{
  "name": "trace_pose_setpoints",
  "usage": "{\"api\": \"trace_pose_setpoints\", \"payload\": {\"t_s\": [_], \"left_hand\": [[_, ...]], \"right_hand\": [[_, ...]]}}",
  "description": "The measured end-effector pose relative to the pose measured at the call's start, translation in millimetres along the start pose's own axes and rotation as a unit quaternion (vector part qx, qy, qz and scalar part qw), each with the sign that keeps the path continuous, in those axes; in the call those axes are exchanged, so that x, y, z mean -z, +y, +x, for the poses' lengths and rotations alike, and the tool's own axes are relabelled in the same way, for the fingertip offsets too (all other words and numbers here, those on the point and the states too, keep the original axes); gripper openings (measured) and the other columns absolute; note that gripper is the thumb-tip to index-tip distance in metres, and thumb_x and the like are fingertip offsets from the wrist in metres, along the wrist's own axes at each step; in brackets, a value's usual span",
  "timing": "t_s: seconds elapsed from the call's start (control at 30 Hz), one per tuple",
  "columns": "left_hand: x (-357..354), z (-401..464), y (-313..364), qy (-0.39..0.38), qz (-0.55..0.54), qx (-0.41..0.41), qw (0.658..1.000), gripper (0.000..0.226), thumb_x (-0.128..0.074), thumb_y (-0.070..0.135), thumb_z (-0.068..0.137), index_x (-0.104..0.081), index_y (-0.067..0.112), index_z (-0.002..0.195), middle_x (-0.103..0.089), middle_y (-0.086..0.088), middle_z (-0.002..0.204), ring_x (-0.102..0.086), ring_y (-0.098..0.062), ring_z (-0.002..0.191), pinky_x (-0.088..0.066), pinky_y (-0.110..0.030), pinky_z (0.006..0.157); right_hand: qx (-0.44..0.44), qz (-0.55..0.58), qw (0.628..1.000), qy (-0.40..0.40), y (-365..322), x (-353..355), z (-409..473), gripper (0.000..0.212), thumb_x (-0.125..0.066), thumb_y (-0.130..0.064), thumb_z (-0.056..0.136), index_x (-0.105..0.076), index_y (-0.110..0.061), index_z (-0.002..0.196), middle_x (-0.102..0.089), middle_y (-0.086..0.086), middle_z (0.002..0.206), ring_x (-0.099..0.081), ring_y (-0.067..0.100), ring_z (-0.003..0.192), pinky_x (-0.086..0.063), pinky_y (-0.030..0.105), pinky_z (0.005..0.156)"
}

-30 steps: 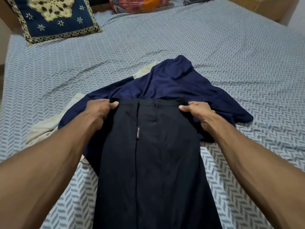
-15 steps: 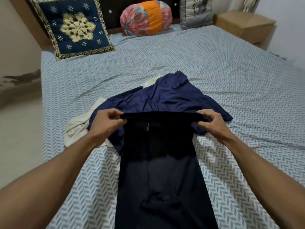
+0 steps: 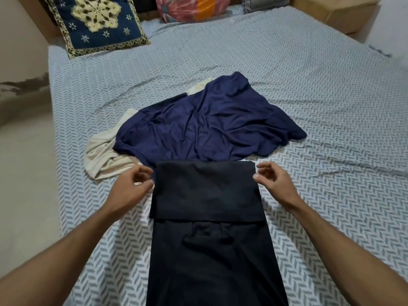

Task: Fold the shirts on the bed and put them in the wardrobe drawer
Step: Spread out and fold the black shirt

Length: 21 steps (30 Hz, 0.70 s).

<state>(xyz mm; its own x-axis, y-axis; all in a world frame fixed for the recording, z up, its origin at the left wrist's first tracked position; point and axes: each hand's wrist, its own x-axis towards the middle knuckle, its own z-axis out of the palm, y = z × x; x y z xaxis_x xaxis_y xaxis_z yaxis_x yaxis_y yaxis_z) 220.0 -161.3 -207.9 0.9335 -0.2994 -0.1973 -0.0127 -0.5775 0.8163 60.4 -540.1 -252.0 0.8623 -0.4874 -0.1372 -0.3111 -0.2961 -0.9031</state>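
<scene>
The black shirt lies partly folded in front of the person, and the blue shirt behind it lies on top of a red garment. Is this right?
Not quite. In the head view, the blue shirt lies on a cream garment, not red. The black shirt is indeed partly folded.

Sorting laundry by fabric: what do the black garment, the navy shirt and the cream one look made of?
Black garment: matte, firm woven cloth, probably; its fold edge lies crisp and straight. Navy shirt: soft knit with slight sheen; it lies in loose wrinkles. Cream shirt: soft, matte, bunched; its weave is too small to tell.
</scene>
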Motion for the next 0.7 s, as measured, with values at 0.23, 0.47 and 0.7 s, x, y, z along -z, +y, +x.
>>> {"api": "trace_pose_setpoints", "payload": {"t_s": [0.23,0.47,0.7], "left_hand": [[-30,44,20,-0.007,-0.108,0.128,0.986,0.015,-0.078,0.019,0.087,-0.065,0.014,0.088,-0.066,0.003,0.07,-0.057,-0.009,0.059,-0.044,-0.022,0.052],[-36,38,39,-0.01,-0.169,0.149,0.974,0.033,-0.072,-0.011,0.076,-0.056,0.018,0.072,-0.061,-0.002,0.063,-0.058,-0.015,0.057,-0.048,-0.022,0.053],[-6,-36,49,0.013,-0.002,-0.061,0.998,0.031,-0.076,-0.009,0.07,-0.064,0.016,0.082,-0.066,0.001,0.079,-0.059,-0.013,0.074,-0.046,-0.025,0.068]], "right_hand": [[-0.089,-0.121,0.989,-0.002,24,-19,56,0.057,-0.079,-0.08,0.047,-0.071,-0.045,0.092,-0.066,-0.01,0.103,-0.068,0.013,0.093,-0.052,0.054,0.094],[-0.112,0.035,0.993,-0.02,-4,-17,46,0.023,-0.086,-0.016,0.071,-0.065,-0.023,0.075,-0.066,0.0,0.078,-0.062,0.017,0.076,-0.05,0.042,0.081],[-0.033,0.037,0.998,-0.047,-61,15,-20,0.036,-0.07,0.014,0.081,-0.061,-0.02,0.091,-0.066,0.004,0.079,-0.06,0.006,0.064,-0.049,0.022,0.064]]}}
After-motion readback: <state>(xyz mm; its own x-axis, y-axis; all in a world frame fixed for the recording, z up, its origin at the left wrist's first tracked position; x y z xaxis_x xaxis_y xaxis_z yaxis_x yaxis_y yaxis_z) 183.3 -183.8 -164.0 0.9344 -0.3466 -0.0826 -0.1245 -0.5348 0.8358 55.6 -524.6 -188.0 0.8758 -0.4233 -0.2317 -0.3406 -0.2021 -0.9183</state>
